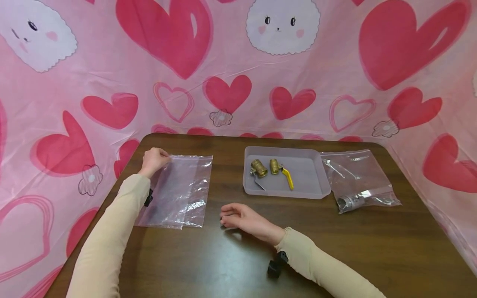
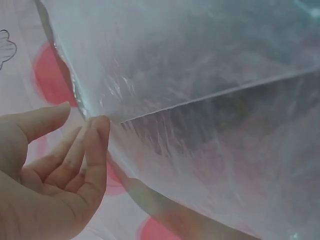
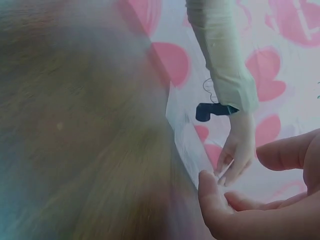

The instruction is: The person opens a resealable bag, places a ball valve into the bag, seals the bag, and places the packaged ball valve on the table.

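Clear zip bags (image 1: 179, 194), lying overlapped, are at the left of the table. My left hand (image 1: 154, 160) is at their far left corner. In the left wrist view its bent fingertips (image 2: 100, 125) touch the plastic bag (image 2: 200, 130), while the thumb stands apart from them. My right hand (image 1: 247, 221) hovers above the table, right of the bags, with fingers loosely bent and nothing held. In the right wrist view, its thumb and fingers are spread apart, with the left hand beyond them.
A translucent tray (image 1: 305, 182) holds a larger brass valve (image 1: 259, 168) with a grey lever and a smaller brass valve (image 1: 274, 166) with a yellow lever. At its right lies a zip bag (image 1: 357, 169) with a metal cylindrical part (image 1: 350, 202) inside. Pink heart-print fabric (image 1: 279, 78) surrounds the table.
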`<state>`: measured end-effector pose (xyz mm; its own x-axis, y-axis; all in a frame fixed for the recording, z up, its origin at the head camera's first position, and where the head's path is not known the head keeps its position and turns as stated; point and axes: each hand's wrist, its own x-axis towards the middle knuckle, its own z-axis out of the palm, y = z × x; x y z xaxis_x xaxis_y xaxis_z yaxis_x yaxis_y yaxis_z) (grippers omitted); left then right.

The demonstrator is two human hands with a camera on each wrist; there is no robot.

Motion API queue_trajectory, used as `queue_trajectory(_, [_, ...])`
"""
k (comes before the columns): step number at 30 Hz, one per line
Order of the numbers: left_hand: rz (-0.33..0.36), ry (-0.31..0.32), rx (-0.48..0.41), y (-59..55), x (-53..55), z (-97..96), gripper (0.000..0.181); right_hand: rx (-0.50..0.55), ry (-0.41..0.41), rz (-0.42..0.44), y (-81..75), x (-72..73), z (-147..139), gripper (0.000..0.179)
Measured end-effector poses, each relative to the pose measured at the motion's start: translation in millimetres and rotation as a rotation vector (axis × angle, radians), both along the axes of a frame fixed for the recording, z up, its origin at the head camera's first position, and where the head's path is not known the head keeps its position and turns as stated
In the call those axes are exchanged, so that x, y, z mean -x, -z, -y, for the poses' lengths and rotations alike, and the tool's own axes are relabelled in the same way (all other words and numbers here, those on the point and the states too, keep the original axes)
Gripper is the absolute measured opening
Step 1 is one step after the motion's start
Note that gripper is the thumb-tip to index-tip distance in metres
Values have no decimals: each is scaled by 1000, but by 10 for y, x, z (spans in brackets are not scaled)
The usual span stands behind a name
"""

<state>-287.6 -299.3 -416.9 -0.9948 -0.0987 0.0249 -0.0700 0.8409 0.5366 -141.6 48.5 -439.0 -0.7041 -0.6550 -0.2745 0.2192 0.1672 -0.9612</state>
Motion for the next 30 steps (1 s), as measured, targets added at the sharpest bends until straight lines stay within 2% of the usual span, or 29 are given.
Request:
queue_trajectory(9, [22,-53,38,62,65,40,33,14,0,69,0,57,264,53])
queue_trajectory(18, [44,-80,10,73,70,16,34,41,26,168,28,113,433,53])
queue_trajectory(22, [41,-94,-45,80,74,8,32,69,57,212,38,128,468,50])
queue_trajectory(26, [37,-119,-127,143,96,37,30,109,81,247,48,124,492,49])
queue_trajectory(30, [86,-125,-329,203,110,86,32,146,89,283,60,118,513,50])
